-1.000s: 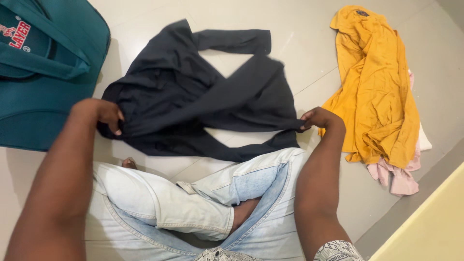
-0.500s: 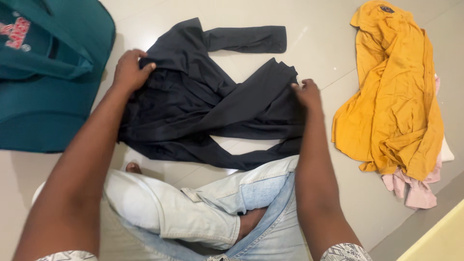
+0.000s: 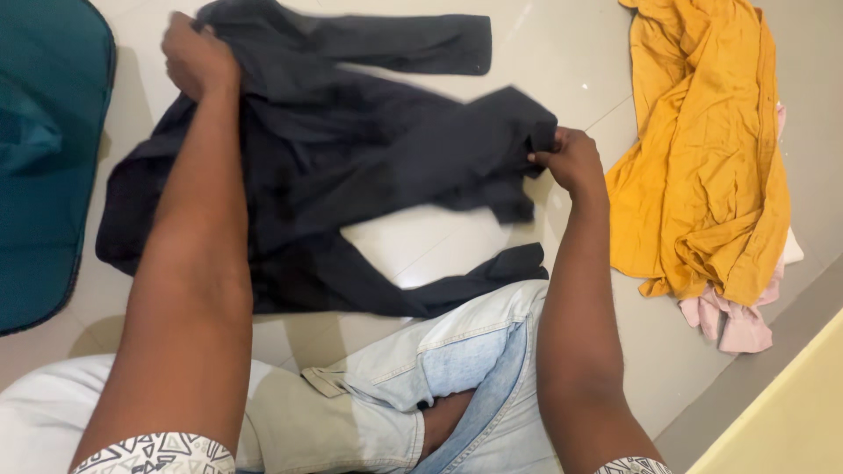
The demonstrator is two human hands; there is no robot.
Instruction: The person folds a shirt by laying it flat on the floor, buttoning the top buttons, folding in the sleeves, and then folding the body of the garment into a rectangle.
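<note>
Gripping dark shirt [image 3: 351, 158] with both hands, left hand [image 3: 198, 61], right hand [image 3: 569, 161], floor [image 3: 562, 61]

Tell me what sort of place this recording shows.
Probably a room in a home. The person sits on a pale tiled floor, both hands gripping a dark shirt, with a yellow garment heaped nearby and a teal bag alongside.

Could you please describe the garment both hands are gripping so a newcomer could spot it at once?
On the pale tiled floor, between the teal bag and the mustard garment, lies a dark navy shirt. It alone is long-sleeved, dark, and pinched by the left hand and right hand.
</note>
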